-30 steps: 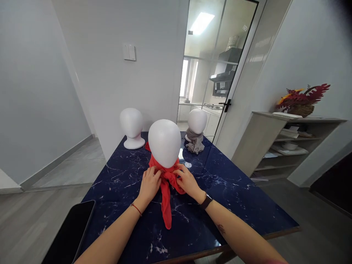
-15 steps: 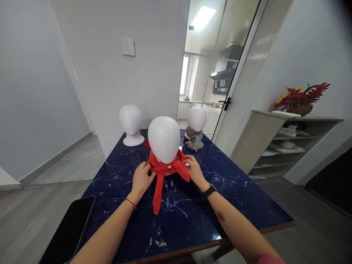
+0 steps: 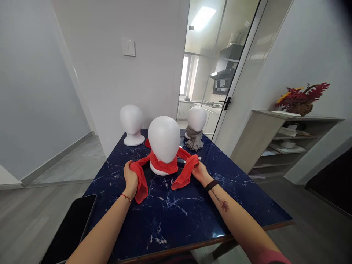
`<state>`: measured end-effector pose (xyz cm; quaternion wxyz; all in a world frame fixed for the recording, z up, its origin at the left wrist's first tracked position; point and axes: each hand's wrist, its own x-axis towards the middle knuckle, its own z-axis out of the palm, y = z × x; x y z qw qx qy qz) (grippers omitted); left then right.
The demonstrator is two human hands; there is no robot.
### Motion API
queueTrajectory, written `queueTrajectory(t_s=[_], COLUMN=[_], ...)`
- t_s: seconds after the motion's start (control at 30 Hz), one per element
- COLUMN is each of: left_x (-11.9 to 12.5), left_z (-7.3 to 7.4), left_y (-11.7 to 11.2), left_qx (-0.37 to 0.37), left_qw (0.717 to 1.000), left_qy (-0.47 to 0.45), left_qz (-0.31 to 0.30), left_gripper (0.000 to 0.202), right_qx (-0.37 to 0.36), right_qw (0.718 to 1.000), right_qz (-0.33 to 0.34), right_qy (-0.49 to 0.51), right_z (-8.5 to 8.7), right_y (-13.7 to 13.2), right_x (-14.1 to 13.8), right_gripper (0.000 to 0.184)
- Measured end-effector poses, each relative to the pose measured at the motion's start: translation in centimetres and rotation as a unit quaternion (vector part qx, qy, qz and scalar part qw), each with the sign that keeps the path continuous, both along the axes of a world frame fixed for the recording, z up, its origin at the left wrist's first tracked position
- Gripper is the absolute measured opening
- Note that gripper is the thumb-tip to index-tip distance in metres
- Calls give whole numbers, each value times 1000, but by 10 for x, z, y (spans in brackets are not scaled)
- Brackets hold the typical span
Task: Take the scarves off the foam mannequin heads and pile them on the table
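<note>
At twelve o'clock from me, the nearest white mannequin head (image 3: 164, 143) stands on the dark marbled table (image 3: 176, 220), with the red scarf (image 3: 165, 167) looped round its neck. My left hand (image 3: 130, 177) is closed round the scarf's end at ten o'clock, my right hand (image 3: 200, 171) round the other end at two o'clock, fingers clenched on the cloth. Both tails hang slack past my fists. To do this well, I think I should pull evenly on both sides, low and level, so the light head does not tip, and keep the loop snug against the neck before crossing the ends.
</note>
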<state>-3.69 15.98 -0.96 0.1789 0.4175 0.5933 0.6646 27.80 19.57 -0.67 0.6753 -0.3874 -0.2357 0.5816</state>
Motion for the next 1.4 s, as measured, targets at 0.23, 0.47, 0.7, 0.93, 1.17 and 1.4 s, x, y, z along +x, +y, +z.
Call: queueTrajectory(t_s=[0.23, 0.47, 0.7, 0.93, 1.17, 1.4], left_x=[22, 34, 40, 39, 38, 40], left_z=[22, 25, 14, 6, 1, 2], left_y=[-21, -25, -23, -17, -11, -13], left_qx=[84, 40, 16, 41, 25, -14], left_qw=[974, 951, 915, 925, 943, 953], left_qy=[184, 243, 343, 287, 218, 196], left_qz=[-100, -189, -213, -246, -248, -231], left_gripper=[35, 42, 40, 77, 84, 61], right_qx=[-43, -44, -11, 138, 407, 363], right_qw=[997, 997, 968, 926, 782, 883], right_qz=[-19, -27, -113, -77, 49, 82], right_qy=[58, -55, -222, -344, -469, -287], right_z=[8, 9, 15, 157, 270, 231], right_y=[-11, -12, 1, 93, 68, -81], right_x=[-6, -4, -5, -41, -126, -95], right_gripper=[40, 28, 18, 16, 23, 25])
